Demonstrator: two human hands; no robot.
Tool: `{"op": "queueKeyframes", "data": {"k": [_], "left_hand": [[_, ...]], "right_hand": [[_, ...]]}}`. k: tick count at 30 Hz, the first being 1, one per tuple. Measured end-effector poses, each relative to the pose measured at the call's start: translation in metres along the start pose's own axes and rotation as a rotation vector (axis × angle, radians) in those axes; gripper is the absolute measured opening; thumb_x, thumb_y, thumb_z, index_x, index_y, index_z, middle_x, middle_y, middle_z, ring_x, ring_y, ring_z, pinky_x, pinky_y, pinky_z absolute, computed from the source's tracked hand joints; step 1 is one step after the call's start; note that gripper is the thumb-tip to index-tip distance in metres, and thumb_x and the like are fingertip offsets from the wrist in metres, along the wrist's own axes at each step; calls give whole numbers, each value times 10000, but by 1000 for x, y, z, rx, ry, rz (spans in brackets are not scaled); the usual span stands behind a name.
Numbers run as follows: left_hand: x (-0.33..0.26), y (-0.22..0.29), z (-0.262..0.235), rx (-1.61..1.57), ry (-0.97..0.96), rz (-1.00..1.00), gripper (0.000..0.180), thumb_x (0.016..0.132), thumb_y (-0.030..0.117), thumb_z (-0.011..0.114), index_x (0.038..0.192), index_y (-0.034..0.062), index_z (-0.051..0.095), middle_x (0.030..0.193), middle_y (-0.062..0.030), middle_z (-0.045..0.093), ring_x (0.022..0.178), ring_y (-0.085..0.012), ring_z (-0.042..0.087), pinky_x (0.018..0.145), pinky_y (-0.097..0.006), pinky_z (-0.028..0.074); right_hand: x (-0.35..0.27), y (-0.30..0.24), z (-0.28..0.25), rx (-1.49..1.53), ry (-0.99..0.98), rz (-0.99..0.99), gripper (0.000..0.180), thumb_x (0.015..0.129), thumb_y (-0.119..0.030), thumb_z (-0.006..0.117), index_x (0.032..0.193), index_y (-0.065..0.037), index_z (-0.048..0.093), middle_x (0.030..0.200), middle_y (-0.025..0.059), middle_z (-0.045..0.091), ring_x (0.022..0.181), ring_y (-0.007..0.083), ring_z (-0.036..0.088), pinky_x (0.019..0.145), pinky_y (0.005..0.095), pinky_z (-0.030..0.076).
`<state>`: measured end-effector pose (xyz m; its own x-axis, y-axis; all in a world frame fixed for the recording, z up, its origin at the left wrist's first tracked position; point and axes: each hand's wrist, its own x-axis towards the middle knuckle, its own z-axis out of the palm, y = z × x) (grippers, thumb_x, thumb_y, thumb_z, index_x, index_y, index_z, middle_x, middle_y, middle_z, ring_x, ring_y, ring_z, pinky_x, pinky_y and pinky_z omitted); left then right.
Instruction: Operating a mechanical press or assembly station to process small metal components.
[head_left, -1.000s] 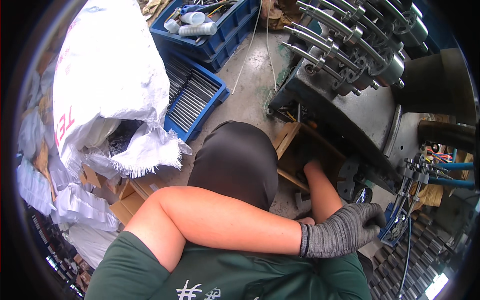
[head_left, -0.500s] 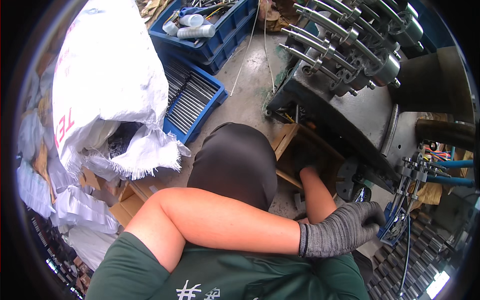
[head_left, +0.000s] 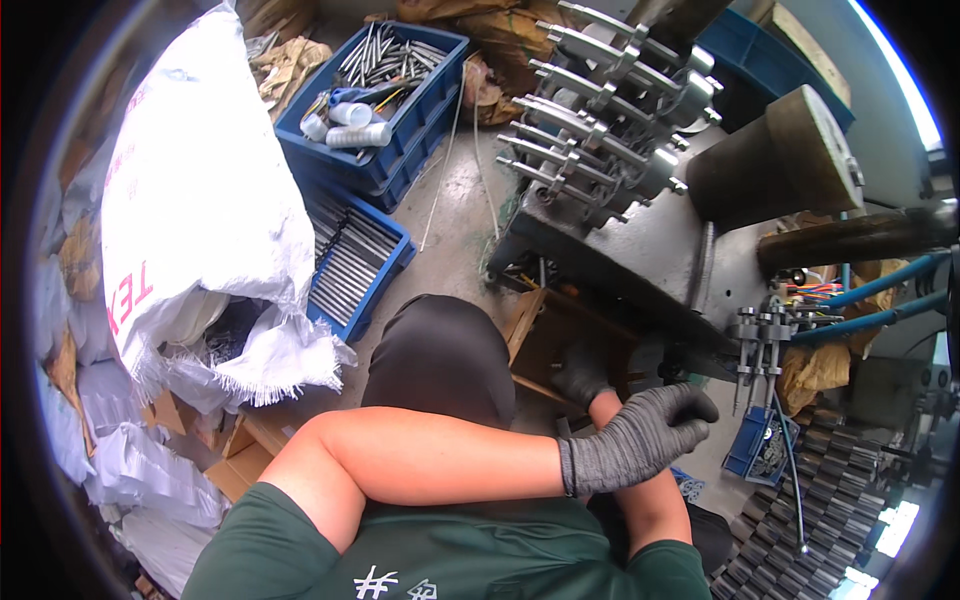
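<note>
My left forearm crosses in front of my body. At its end my left hand (head_left: 638,438), in a grey knit glove, hangs in the air near the machine's front edge. Its fingers curl toward the thumb; whatever they may hold is hidden. My right hand (head_left: 580,374), gloved too, reaches into a brown cardboard box (head_left: 524,322) under the machine. Shadow hides its fingertips and what they touch. Right of my left hand, a metal fixture with upright pins (head_left: 762,345) stands at the machine (head_left: 650,255).
A rack of steel rods and clamps (head_left: 600,110) sits on the machine. Left are a blue tray of rods (head_left: 355,262), stacked blue crates (head_left: 385,160) and a white woven sack (head_left: 210,190). Right are a small blue bin (head_left: 745,440), blue hoses (head_left: 870,318) and stacked dark metal pieces (head_left: 810,510).
The view has shifted, showing more of the machine's right side. My left hand stays curled in front of me. My right glove shows more clearly inside the box.
</note>
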<state>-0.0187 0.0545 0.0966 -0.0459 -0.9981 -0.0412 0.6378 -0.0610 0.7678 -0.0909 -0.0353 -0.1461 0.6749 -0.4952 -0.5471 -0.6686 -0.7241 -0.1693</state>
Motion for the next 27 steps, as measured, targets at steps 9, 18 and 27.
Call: {"op": "queueKeyframes", "data": {"k": [9,18,27], "left_hand": [[-17,44,-10,537,14,561,296,898,89,722,1191,70,684,1040,-100,681,964,-257,686,839,-373,568],[-13,41,-5,776,-246,881,313,831,70,749,1137,97,688,1020,-116,665,903,-352,658,769,-476,553],[-9,46,-15,648,-88,757,256,876,59,732,1128,79,693,1008,-115,670,932,-337,673,815,-418,563]], "right_hand": [[-134,-7,-218,41,109,-447,403,778,-401,808,1067,-122,768,992,191,693,960,392,710,871,456,578],[-57,-9,-331,-285,440,-148,189,840,-188,719,1001,-97,760,1061,186,680,976,373,712,859,471,581],[-45,-12,-346,-337,436,-80,511,798,-257,768,1271,-78,691,1186,195,660,1031,375,706,939,445,574]]}}
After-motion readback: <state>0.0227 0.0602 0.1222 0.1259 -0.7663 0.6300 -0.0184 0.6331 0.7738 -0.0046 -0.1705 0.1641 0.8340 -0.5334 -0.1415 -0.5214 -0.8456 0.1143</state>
